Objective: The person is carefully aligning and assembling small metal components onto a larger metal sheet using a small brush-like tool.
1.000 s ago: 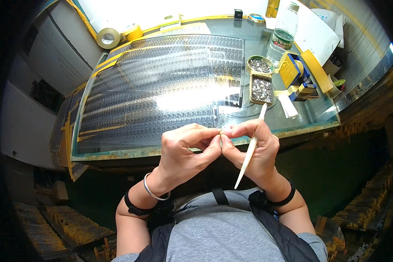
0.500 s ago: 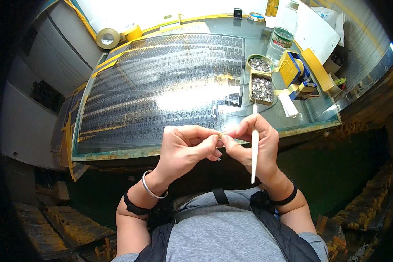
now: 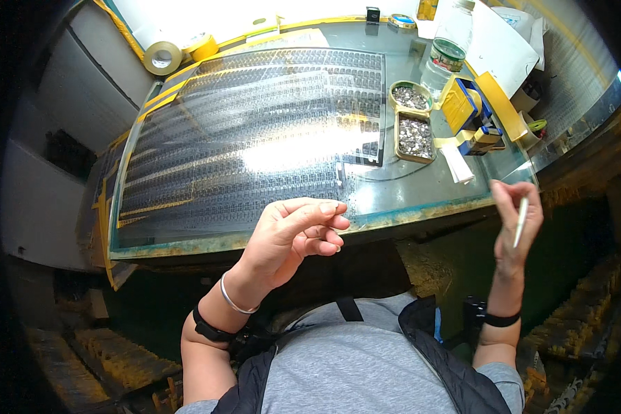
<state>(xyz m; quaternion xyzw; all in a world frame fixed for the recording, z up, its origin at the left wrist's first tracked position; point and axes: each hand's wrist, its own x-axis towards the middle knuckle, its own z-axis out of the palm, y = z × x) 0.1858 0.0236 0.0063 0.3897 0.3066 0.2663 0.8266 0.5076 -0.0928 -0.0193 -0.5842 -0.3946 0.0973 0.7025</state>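
Note:
My left hand (image 3: 293, 238) hovers over the near edge of the glass-topped table (image 3: 366, 219). Its thumb and index fingertips are pinched together; anything between them is too small to make out, and the other fingers curl loosely. Off to the right, beyond the table's front edge, my right hand (image 3: 514, 214) holds a slim white stick-shaped tool (image 3: 521, 224) against the palm, slanting downward. Dark patterned sheets (image 3: 255, 124) with rows of small shapes lie on the table, and bright glare covers part of them.
A round tin (image 3: 410, 96) and a rectangular tin (image 3: 415, 136) hold many small shiny pieces. Beside them stand a clear bottle (image 3: 447, 58), a blue and yellow box (image 3: 462, 107) and a folded white paper strip (image 3: 457, 164). Tape rolls (image 3: 163, 58) sit at the back left.
My hands, which met at the fingertips, have come apart. My right hand has swung far to the right with the white tool; my left hand stays nearly in place, still pinched.

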